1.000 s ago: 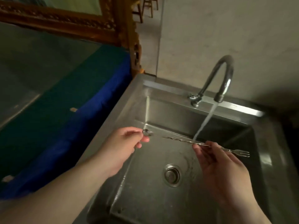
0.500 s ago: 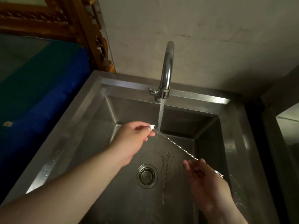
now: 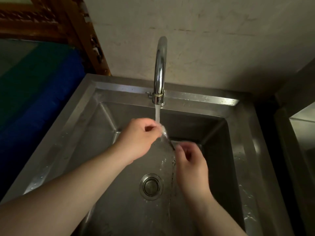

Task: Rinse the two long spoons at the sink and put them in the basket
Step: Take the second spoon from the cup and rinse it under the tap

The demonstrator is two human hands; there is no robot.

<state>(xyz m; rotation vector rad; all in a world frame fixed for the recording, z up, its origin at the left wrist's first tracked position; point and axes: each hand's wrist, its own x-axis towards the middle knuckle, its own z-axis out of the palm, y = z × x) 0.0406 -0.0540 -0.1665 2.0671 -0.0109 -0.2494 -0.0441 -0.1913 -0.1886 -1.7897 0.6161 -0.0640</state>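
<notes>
A thin long metal spoon with a twisted stem is held between both hands over the steel sink. My left hand pinches its bowl end right under the running water. My right hand grips the stem lower down, and the far end is hidden in that hand. Water from the tap hits the spoon bowl and fans out downward. Only one spoon shows. No basket is in view.
The drain lies below the hands on the sink floor. A blue and green surface borders the sink on the left, with a carved wooden frame behind it. A plain wall stands behind the tap. Another steel unit sits at the right.
My hands have moved closer together. The spoon bowl has shifted under the stream, and water now splashes off it. My right hand has slid up the stem.
</notes>
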